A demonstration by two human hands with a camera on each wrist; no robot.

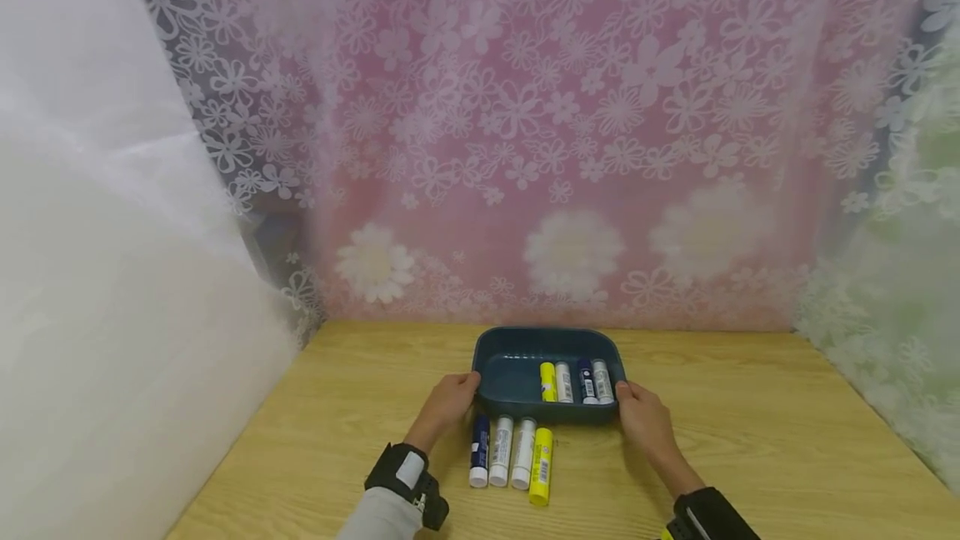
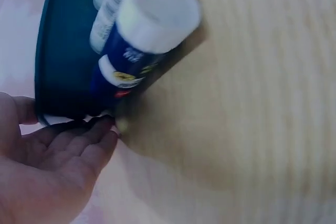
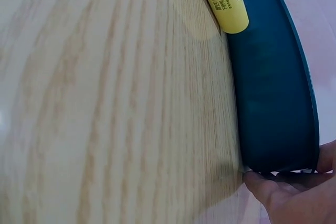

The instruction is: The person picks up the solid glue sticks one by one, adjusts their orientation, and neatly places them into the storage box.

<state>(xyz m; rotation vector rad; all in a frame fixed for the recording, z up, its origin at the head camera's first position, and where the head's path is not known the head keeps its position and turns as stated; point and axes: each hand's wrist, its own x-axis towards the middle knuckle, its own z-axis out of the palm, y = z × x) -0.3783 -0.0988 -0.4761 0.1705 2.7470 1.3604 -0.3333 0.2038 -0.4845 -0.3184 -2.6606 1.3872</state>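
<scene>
A dark teal tray (image 1: 510, 413) is on the table, gripped at both ends. My left hand (image 1: 453, 397) holds its left end, thumb at the rim and fingers beneath, as the left wrist view shows. At the right end, my right hand (image 1: 647, 419) pinches the tray the same way. Inside, on the right half, lie a yellow glue stick (image 1: 548, 382), a white one, a dark blue one (image 1: 587, 382) and another whitish one. In front of the tray, a row holds a dark blue glue stick (image 1: 480, 448), two white ones and a yellow one (image 1: 541, 467).
Light wood-grain table (image 1: 360, 432) lies under everything. A pink floral curtain (image 1: 570, 148) hangs behind its back edge. White sheeting (image 1: 135, 273) stands on the left, and a pale floral sheet (image 1: 892, 315) borders the right.
</scene>
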